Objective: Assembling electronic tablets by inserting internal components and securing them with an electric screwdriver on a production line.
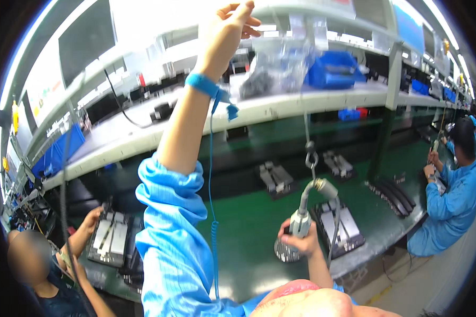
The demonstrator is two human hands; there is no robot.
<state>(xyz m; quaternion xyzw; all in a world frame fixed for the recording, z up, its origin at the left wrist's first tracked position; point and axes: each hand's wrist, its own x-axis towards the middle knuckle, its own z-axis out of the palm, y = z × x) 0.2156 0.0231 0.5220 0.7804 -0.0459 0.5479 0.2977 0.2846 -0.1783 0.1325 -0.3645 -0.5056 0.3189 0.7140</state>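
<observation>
Over on the left, a person in dark clothes has one hand on a flat black-and-silver part at the green desk. Above it runs a long white shelf with blue bins, clear plastic bags and a big blue tray. More flat parts lie on the desk, then curved black strips, and a person in blue sits at the far right. The left hand is up high, with a blue band on its wrist; its fingers are bent, and I can't tell if they hold anything. Lower down, the right hand has its fingers wrapped around a pale gray tool. The tool hangs over the desk from a hook, just left of a flat part.
</observation>
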